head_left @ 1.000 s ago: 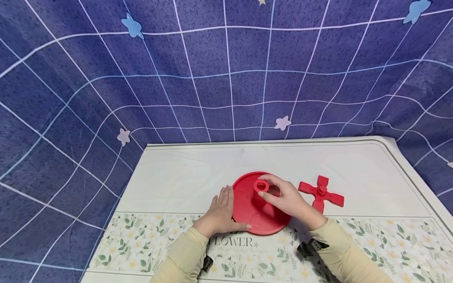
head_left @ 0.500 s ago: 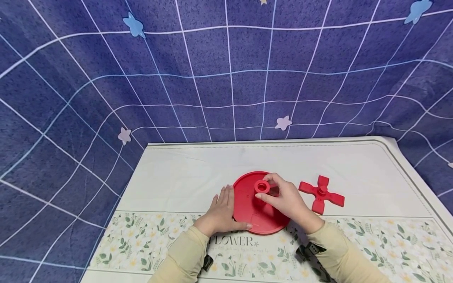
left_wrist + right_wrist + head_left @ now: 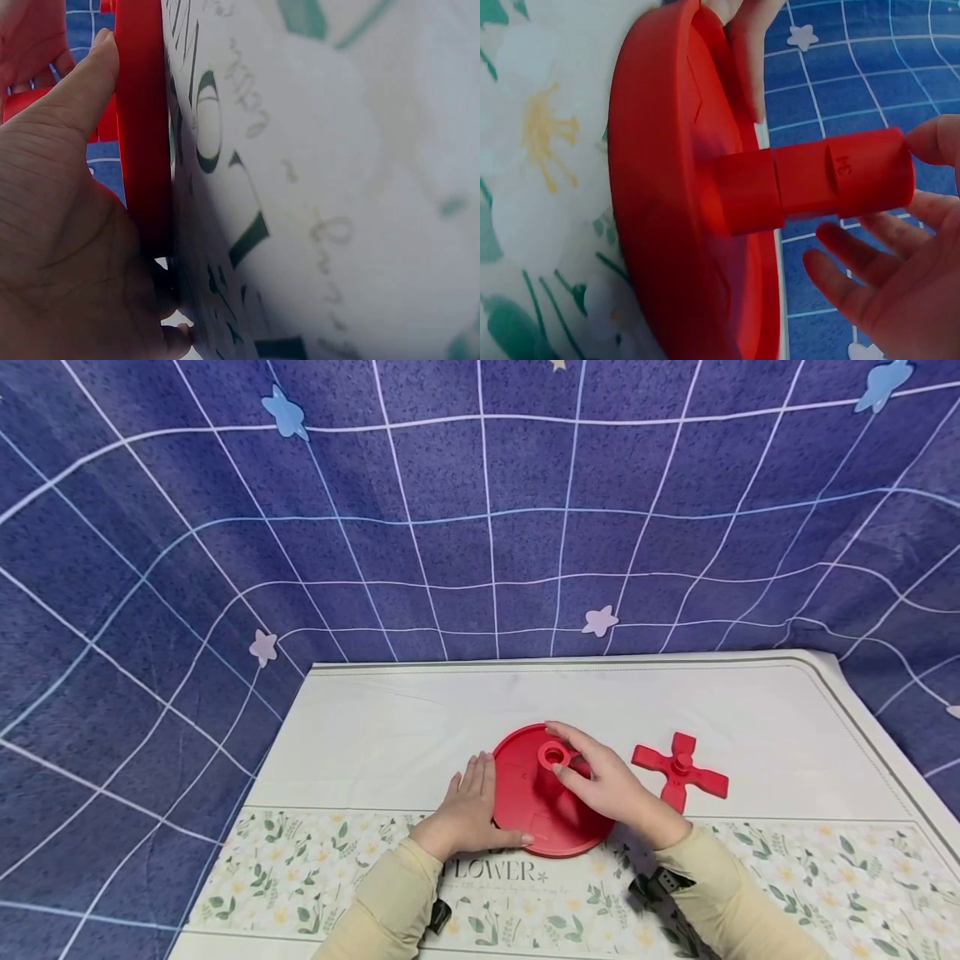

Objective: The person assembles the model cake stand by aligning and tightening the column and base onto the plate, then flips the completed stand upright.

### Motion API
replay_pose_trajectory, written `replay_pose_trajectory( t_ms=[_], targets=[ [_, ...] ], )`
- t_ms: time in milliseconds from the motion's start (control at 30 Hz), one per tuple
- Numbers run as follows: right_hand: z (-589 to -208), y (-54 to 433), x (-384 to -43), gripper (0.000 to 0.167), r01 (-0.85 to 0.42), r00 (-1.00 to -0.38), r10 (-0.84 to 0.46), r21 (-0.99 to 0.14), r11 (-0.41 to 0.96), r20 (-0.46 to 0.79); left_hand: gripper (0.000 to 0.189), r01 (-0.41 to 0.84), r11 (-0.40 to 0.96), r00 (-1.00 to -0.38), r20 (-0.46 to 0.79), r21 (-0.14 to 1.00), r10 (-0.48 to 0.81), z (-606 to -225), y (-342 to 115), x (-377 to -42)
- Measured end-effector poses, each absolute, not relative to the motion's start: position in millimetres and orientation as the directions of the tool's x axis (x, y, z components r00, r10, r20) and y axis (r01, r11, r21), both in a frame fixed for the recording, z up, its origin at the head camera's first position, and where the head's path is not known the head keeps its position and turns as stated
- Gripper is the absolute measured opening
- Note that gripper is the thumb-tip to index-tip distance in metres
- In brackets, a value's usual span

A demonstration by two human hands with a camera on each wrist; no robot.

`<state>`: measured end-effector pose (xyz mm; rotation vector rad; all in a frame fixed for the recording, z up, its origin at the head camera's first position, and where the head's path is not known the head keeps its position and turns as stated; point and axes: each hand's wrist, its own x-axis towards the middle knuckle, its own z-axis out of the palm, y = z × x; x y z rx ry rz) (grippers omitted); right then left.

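A round red plastic base [image 3: 517, 827] with a raised rim lies on the printed cover. From its middle rises a red tube [image 3: 810, 184] with a hollow top and a moulded number. My left hand [image 3: 468, 814] rests along the base's left edge, fingers straight, thumb [image 3: 90, 79] stretched over the front rim. My right hand [image 3: 603, 777] is loosely spread around the tube's top. Its thumb [image 3: 935, 140] is at the rim of the tube's end, while the index finger reaches past the far side with a gap. Other fingers [image 3: 855, 270] lie loosely bent beside the tube.
A red cross-shaped piece [image 3: 682, 767] with four arms and a round central knob lies right of the base. The white cover [image 3: 405, 718] has a flower-printed band near me. A blue gridded cloth [image 3: 450, 543] with stars hangs behind and at the sides.
Half a second ago my right thumb and fingers were pinching the tube's top; now the fingers have loosened, with the index finger farther out. The left hand has stayed on the base.
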<state>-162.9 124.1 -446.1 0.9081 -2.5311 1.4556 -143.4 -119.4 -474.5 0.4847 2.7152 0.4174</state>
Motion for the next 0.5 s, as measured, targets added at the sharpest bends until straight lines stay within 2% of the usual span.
replay_pose_trajectory(
  t_ms=[200, 500],
  targets=[
    [-448.6, 127.1, -164.5, 0.053, -0.474, -0.832, -0.468, -0.821, 0.32, 0.298, 0.132, 0.267, 0.904, -0.876, -0.307, 0.334, 0.372, -471.3, -118.4, -143.2],
    [-451.4, 124.2, -162.7, 0.041, -0.421, -0.883, -0.373, -0.83, 0.366, 0.284, 0.13, 0.272, 0.897, -0.879, -0.289, 0.347, 0.379, -463.2, -117.3, -141.1]
  ],
)
